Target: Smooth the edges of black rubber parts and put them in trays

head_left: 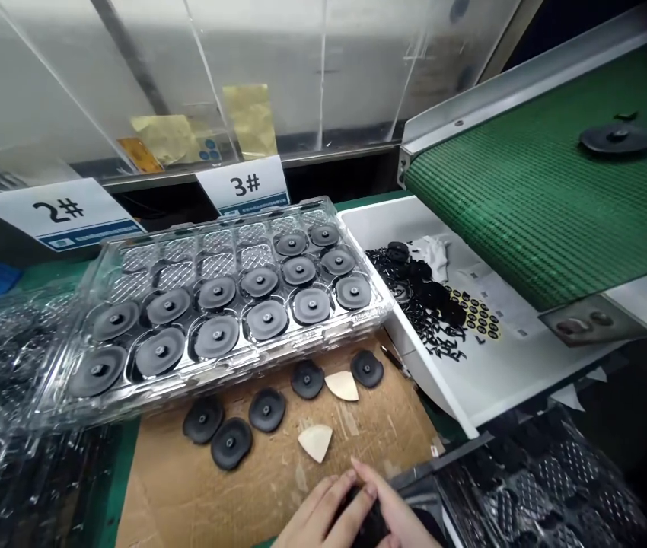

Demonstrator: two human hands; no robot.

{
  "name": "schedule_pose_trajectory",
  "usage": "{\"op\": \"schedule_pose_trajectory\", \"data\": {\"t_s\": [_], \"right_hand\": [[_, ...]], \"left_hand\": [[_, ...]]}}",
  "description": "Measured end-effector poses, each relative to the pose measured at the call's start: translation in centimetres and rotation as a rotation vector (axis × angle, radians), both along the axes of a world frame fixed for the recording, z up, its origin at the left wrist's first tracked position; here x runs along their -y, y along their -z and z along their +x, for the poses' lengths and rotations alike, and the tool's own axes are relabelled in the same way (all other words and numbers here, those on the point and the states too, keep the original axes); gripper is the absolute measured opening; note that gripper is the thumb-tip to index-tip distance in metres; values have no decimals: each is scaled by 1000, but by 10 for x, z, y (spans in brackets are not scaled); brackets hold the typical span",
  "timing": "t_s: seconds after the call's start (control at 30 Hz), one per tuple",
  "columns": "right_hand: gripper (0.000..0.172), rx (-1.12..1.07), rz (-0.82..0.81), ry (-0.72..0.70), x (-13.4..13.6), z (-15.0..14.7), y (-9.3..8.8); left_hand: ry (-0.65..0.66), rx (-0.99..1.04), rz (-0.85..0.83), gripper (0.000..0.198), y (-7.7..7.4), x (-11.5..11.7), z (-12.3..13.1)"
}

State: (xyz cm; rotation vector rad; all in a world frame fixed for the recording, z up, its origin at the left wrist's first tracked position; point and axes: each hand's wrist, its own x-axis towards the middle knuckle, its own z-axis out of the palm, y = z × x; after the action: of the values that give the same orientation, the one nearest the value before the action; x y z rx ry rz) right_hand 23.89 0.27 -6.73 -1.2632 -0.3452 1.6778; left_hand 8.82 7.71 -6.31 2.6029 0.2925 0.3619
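At the bottom edge, my left hand and my right hand meet, fingers closed around a black part. Most of that part is hidden by the fingers, so its full shape does not show. Just beyond my hands, a pale wedge-shaped pad lies on the brown cardboard. A second pale wedge sits farther back between two black discs. Several round black discs with a centre stud, such as this disc, are spread over the cardboard.
Behind the cardboard, a clear plastic tray holds rows of grey-black discs. A white bin with small black parts and yellow-backed stickers stands right, beside a green conveyor belt carrying a disc. Stacked clear trays stand left; dark trays lie lower right.
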Motion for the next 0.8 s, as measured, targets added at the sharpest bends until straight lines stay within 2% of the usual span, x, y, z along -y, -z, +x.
{"op": "schedule_pose_trajectory", "data": {"t_s": [0.1,0.17,0.27,0.3,0.37,0.43,0.47,0.53,0.57,0.6,0.63,0.7,0.8], "right_hand": [[51,-113,-88,-17,-5,-11,-4],[54,-187,-131,-44,-6,-19,-8],[62,-251,-149,-130,-7,-28,-14],[63,-167,-117,-173,-7,-29,-15],[60,189,-5,-245,-11,-26,-16],[51,593,98,-246,-18,-19,-11],[46,738,121,-227,-22,-15,-6],[44,885,130,-200,-30,-10,7],[42,943,146,-202,-33,-10,14],[39,990,172,-214,-35,-12,21],[35,1024,206,-233,-35,-15,27],[29,1057,294,-284,-35,-24,36],[26,1072,404,-365,-39,-33,32]], "left_hand": [[29,19,63,64,-19,-1,2],[-2,79,70,63,-31,-1,4],[-38,160,89,61,-37,1,-1],[-26,178,84,61,-35,2,-6],[-17,215,-16,61,-27,4,-19],[-190,270,-313,60,-18,9,-33],[-356,323,-541,59,-14,11,-39],[-707,490,-1070,58,-12,14,-50],[-834,599,-1326,57,-12,15,-55],[-902,717,-1548,55,-13,15,-59],[-926,827,-1725,52,-15,14,-63],[-911,996,-1920,47,-19,12,-71],[-855,1126,-1989,43,-21,10,-81]]}}
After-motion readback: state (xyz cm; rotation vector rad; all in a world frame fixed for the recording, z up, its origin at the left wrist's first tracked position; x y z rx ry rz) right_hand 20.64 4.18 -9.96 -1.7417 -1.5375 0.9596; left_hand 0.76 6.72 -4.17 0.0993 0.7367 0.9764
